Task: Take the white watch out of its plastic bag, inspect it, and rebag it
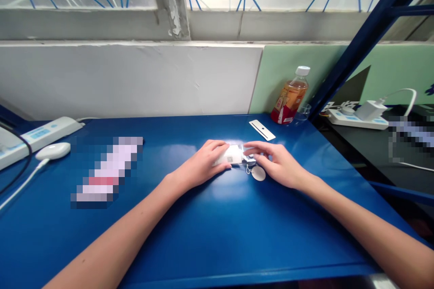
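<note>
Two forearms (135, 216) reach in from the lower corners over a blue worktop (224, 239). Along its left side lies a white power strip (40, 137), with a pixelated oblong (111, 167) to its right. A drink bottle (290, 97) with a white cap stands near the far right corner. Mid-worktop, the left hand (203, 163) is closed on a small white-labelled packet (232, 154), fingers beyond it, thumb on the near side. The right hand (283, 165) is half curled at the packet's right end; whether it grips the small metal piece (250, 161) there, I cannot tell. Beyond lies a slim white card (262, 130); by the right thumb, a round pale tag (258, 173).
</note>
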### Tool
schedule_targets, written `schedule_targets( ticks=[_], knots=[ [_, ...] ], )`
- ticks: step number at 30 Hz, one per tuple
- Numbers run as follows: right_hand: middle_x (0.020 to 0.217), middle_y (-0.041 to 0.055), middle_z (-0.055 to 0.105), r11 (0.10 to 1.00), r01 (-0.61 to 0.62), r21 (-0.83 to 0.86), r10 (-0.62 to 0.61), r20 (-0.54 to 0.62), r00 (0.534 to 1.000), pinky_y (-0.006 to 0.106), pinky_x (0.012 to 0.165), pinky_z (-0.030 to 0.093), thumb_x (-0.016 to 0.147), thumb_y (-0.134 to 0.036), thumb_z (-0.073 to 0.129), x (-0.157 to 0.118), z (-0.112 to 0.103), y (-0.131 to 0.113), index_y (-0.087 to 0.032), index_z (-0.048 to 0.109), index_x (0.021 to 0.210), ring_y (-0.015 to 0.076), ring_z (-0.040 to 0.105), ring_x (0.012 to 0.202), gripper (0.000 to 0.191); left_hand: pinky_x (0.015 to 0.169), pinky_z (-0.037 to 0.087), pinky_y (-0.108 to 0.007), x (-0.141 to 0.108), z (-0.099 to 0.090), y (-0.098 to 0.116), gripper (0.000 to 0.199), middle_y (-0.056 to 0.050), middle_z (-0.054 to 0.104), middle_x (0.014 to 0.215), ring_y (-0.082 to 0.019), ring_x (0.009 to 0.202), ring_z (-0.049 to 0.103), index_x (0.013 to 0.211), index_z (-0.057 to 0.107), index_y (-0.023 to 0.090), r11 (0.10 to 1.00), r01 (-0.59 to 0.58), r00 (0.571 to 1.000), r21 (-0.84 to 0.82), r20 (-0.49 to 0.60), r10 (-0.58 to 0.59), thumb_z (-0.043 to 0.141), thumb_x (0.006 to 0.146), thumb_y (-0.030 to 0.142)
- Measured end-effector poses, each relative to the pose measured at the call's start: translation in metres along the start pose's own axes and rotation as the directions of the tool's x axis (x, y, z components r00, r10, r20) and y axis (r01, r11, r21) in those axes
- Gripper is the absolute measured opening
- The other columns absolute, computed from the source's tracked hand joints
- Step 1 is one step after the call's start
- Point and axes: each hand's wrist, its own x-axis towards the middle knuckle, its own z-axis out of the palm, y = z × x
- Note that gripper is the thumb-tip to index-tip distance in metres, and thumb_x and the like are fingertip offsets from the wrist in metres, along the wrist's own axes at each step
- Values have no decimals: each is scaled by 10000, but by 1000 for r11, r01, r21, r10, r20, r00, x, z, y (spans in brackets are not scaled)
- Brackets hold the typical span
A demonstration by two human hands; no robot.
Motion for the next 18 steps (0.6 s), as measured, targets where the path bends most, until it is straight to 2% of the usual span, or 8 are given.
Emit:
schedule_targets(
  ticks=[3, 5, 8, 11, 14, 16, 18],
  knots=[
    [990, 75, 755, 956, -29, -293, -26, -185, 982, 384, 748, 513, 844, -216, 502, 3, -7, 1, -198, 713, 1053, 267, 684, 903, 297, 1052, 437, -464, 0, 1, 2, 462, -150, 515, 1396, -293, 1310, 457, 1356, 500, 188, 999, 33, 999, 12, 4, -33, 577, 959, 411],
    [947, 71, 760, 935, -91, -343, 31, -178, 984, 390, 729, 517, 848, -227, 510, 4, -10, 2, -197, 721, 1041, 271, 690, 860, 288, 1082, 408, -457, -1, 3, 5, 473, -148, 502, 1421, -287, 1343, 434, 1375, 485, 183, 998, 54, 998, 18, 18, -54, 543, 975, 429],
    [945, 55, 771, 969, -106, -223, 82, -114, 990, 378, 743, 536, 861, -232, 517, 5, -9, 3, -197, 709, 1058, 250, 705, 848, 277, 1157, 302, -464, -2, 4, 9, 510, -150, 452, 1483, -284, 1432, 326, 1428, 429, 149, 994, 90, 994, 62, 61, -94, 462, 1010, 440],
    [1049, 67, 760, 998, -60, -3, 60, -75, 995, 376, 846, 548, 882, -244, 521, 5, -5, 4, -188, 665, 1143, 236, 704, 975, 303, 1199, 196, -466, -2, 2, 13, 571, -151, 336, 1567, -279, 1493, 178, 1493, 332, 112, 983, 118, 980, 138, 146, -138, 374, 1035, 451],
    [1198, 94, 715, 986, -8, 169, 2, 34, 999, 384, 941, 539, 916, -280, 516, 5, 0, 6, -183, 597, 1252, 229, 674, 1108, 359, 1206, 153, -460, -2, -2, 15, 609, -139, 200, 1618, -274, 1508, 76, 1533, 249, 111, 975, 110, 957, 194, 244, -157, 305, 1045, 472],
    [1290, 103, 668, 985, 53, 163, -66, 74, 995, 398, 1001, 513, 932, -301, 521, 3, 3, 7, -188, 566, 1304, 232, 637, 1183, 391, 1205, 126, -476, -2, -4, 15, 611, -134, 119, 1632, -279, 1508, 22, 1542, 225, 123, 969, 106, 947, 222, 276, -167, 271, 1048, 480],
    [1309, 111, 655, 991, 131, 17, -132, 43, 990, 432, 1039, 484, 920, -314, 560, 1, 5, 6, -186, 588, 1294, 258, 607, 1226, 396, 1201, 120, -493, -3, -4, 15, 606, -142, 79, 1632, -286, 1505, -2, 1541, 227, 126, 965, 110, 944, 240, 278, -176, 251, 1050, 479]
  ],
)
